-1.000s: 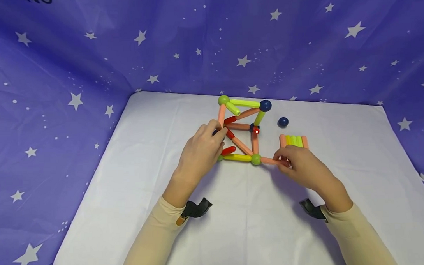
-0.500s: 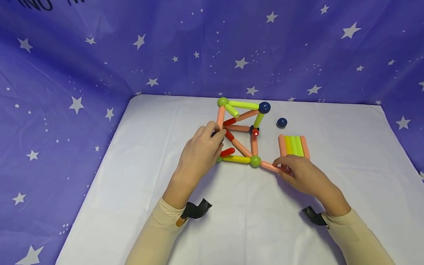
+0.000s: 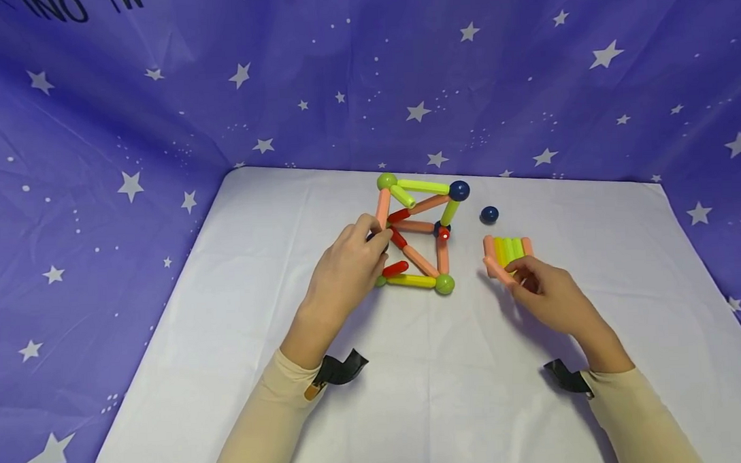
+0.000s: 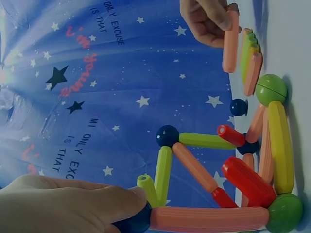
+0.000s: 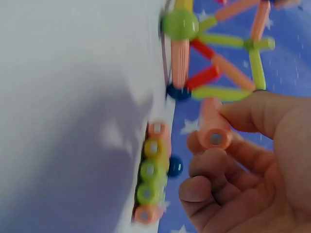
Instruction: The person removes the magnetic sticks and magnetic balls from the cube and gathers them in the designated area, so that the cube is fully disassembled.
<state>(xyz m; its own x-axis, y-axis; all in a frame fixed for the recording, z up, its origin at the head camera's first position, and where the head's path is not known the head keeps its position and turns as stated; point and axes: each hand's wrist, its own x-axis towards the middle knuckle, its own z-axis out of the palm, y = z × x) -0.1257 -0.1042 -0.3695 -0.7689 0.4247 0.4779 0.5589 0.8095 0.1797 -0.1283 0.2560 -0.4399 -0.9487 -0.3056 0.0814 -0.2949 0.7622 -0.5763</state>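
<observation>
A frame of magnetic sticks and balls stands on the table, with a yellow stick [image 3: 412,280] and a green ball [image 3: 445,284] along its near side. My left hand [image 3: 347,270] holds a dark blue ball [image 4: 133,221] at the frame's upper left corner, and a salmon stick [image 4: 209,219] runs down from that ball to another green ball [image 4: 285,213]. Between thumb and fingers, my right hand [image 3: 550,293] pinches a loose salmon magnetic stick [image 3: 499,271], apart from the frame. The end of this stick shows in the right wrist view, held above the table.
Just beyond my right hand lies a row of salmon, yellow and green sticks [image 3: 508,248], side by side. A single dark blue ball [image 3: 489,215] sits behind the row. A purple star-printed cloth [image 3: 420,66] rises along the back and left of the white table [image 3: 226,318].
The salmon stick in my right hand has come away from the near green ball and moved right, with its far end tilted up. My left hand stays on the frame.
</observation>
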